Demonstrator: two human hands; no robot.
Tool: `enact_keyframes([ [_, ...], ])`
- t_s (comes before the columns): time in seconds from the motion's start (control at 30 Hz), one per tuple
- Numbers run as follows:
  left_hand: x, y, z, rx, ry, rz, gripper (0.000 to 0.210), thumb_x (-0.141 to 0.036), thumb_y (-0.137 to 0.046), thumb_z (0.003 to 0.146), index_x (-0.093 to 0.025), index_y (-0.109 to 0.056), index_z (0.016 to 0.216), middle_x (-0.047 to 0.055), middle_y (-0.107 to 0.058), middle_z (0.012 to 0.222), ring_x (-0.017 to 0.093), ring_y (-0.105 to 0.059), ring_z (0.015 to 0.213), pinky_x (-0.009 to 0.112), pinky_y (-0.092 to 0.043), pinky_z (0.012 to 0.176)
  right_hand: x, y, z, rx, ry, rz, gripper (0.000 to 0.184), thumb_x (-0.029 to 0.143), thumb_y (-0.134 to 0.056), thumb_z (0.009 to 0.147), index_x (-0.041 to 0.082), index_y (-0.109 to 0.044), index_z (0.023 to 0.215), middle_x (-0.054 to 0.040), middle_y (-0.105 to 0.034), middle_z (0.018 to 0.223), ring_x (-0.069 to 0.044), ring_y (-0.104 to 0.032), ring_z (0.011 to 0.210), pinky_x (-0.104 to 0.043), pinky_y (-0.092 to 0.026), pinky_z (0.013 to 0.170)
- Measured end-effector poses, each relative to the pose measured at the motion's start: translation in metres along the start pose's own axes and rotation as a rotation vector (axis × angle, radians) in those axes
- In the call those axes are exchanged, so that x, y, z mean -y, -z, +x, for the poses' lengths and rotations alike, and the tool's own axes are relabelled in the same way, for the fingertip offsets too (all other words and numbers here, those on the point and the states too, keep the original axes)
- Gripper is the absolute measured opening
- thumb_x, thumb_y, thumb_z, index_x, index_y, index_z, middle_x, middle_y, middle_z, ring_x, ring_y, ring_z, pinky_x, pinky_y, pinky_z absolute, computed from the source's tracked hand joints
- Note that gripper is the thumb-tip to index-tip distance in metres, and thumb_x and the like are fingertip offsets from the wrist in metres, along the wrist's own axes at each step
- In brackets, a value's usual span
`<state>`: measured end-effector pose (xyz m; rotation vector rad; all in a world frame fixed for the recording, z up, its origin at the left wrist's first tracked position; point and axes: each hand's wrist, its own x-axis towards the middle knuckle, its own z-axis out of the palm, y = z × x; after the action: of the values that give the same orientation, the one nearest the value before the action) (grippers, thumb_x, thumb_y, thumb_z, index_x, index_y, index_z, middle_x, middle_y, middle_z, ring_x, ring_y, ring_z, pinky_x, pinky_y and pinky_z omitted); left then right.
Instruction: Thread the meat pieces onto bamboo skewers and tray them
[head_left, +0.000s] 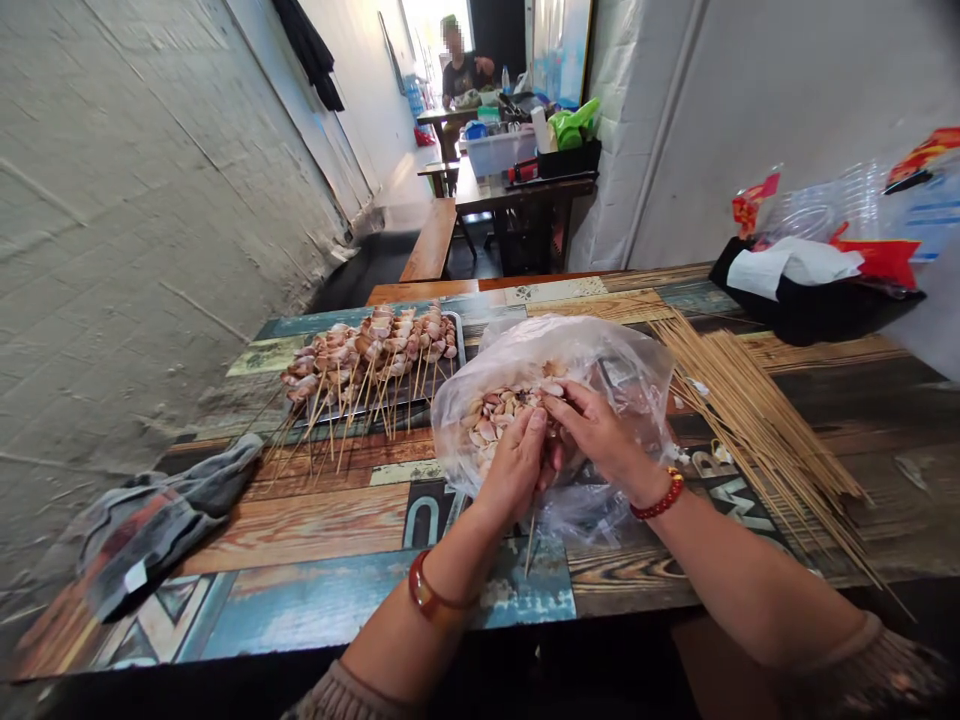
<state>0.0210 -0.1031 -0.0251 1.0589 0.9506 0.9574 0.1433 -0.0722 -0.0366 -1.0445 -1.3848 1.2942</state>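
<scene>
Head cam view: my L hand [517, 460] was curled around 1 skewer [531, 550], its end projecting below the fingers. My R hand [600, 430] met the L fingertips, its fingers narrow, near 1 meat pc. [553, 387]; grip partly hidden, couldn't tell if held. Open bag [637, 365] w/ loose meat pcs. [484, 430] lay around both hands. Tray [460, 335] w/ loaded skewers [375, 345] sat L of fingers; bare skewers [772, 410] lay R.

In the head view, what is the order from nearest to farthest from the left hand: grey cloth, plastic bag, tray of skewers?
1. Plastic bag, directly at the left hand.
2. Tray of skewers, left of the bag.
3. Grey cloth, at the table's left side.
</scene>
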Motion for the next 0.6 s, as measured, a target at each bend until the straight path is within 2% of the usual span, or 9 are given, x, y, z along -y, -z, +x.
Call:
enact_keyframes([
  [0.07,-0.0006,-0.0004,-0.0006,0.000,0.016,0.011,0.046,-0.064,-0.040,0.089,-0.019,-0.047,0.079,-0.005,-0.047,0.052,0.004,-0.026,0.031,0.022,-0.014,0.031,0.0005,-0.0003,-0.0012,0.016,-0.025,0.007,0.031,0.050,-0.053,0.089,0.023,-0.063,0.100,0.0028,-0.062,0.070,-0.011,-0.052,0.045,-0.024,-0.041,0.041],
  [0.17,-0.0004,-0.0005,-0.0009,0.001,0.030,-0.008,0.047,-0.064,-0.040,0.089,-0.019,-0.048,0.078,-0.004,-0.046,0.053,0.004,-0.026,0.032,0.022,-0.013,0.032,0.0022,0.0008,-0.0014,0.004,-0.015,-0.006,0.032,0.049,-0.055,0.088,0.022,-0.064,0.102,0.0016,-0.064,0.073,-0.012,-0.053,0.048,-0.024,-0.043,0.044],
  [0.27,-0.0001,0.0002,-0.0007,0.016,0.015,-0.014,0.044,-0.062,-0.041,0.090,-0.019,-0.047,0.082,-0.003,-0.049,0.057,0.003,-0.027,0.033,0.022,-0.014,0.033,0.0030,0.0029,-0.0007,0.004,0.020,0.044,0.031,0.048,-0.057,0.087,0.022,-0.065,0.101,-0.0003,-0.066,0.079,-0.015,-0.059,0.061,-0.026,-0.048,0.053],
  [0.4,-0.0009,-0.0001,-0.0002,0.057,-0.001,0.024,0.037,-0.057,-0.045,0.090,-0.019,-0.046,0.089,-0.003,-0.052,0.063,0.003,-0.031,0.036,0.020,-0.018,0.034,-0.0001,0.0054,0.0009,-0.078,0.054,0.152,0.030,0.049,-0.055,0.089,0.023,-0.067,0.097,-0.0036,-0.069,0.091,-0.019,-0.064,0.086,-0.030,-0.053,0.078],
  [0.5,-0.0016,-0.0014,0.0004,0.045,0.022,0.037,0.034,-0.054,-0.047,0.090,-0.019,-0.046,0.090,-0.005,-0.049,0.061,0.003,-0.031,0.036,0.019,-0.018,0.034,-0.0020,0.0057,0.0017,-0.088,0.023,0.163,0.030,0.050,-0.054,0.088,0.024,-0.068,0.096,-0.0051,-0.070,0.096,-0.022,-0.065,0.090,-0.034,-0.053,0.080],
  [0.6,-0.0008,-0.0018,0.0009,0.057,0.034,0.018,0.034,-0.054,-0.047,0.089,-0.020,-0.046,0.093,-0.006,-0.049,0.061,0.004,-0.029,0.036,0.019,-0.018,0.034,0.0001,0.0058,0.0025,-0.113,-0.002,0.151,0.034,0.050,-0.046,0.092,0.026,-0.067,0.102,-0.0080,-0.070,0.103,-0.024,-0.065,0.096,-0.038,-0.055,0.081],
])
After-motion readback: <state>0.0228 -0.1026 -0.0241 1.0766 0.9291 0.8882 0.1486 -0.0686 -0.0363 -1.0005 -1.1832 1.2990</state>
